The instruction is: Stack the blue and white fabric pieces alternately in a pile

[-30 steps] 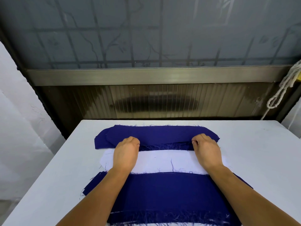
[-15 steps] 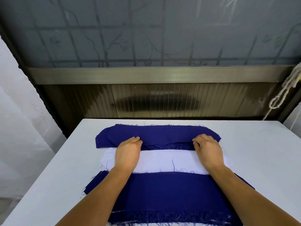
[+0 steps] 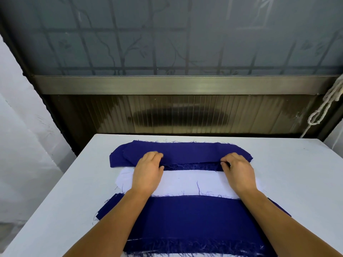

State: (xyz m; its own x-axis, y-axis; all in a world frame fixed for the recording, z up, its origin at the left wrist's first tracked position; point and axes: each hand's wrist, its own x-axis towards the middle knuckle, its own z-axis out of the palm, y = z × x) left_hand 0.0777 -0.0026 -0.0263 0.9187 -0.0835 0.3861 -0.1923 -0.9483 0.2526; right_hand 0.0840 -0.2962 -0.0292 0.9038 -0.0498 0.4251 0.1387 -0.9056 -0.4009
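Note:
A pile of blue fabric pieces (image 3: 187,152) lies at the far side of the white table (image 3: 289,169). Just nearer lies a pile of white fabric pieces (image 3: 187,182), and nearest me a wide stack topped with blue fabric (image 3: 194,219), with a white edge showing beneath it at the bottom. My left hand (image 3: 148,173) has its fingers on the top far blue piece's near edge, with its thumb at the frayed hem. My right hand (image 3: 239,173) pinches the same edge with curled fingers near the piece's right end.
The table's far edge meets a dark ribbed panel (image 3: 185,115) below a frosted window. A white rope (image 3: 323,108) hangs at the right. Bare table surface lies left and right of the fabric.
My left hand's fingers have stretched forward over the blue piece's edge. My right hand has stayed at the right end of that edge.

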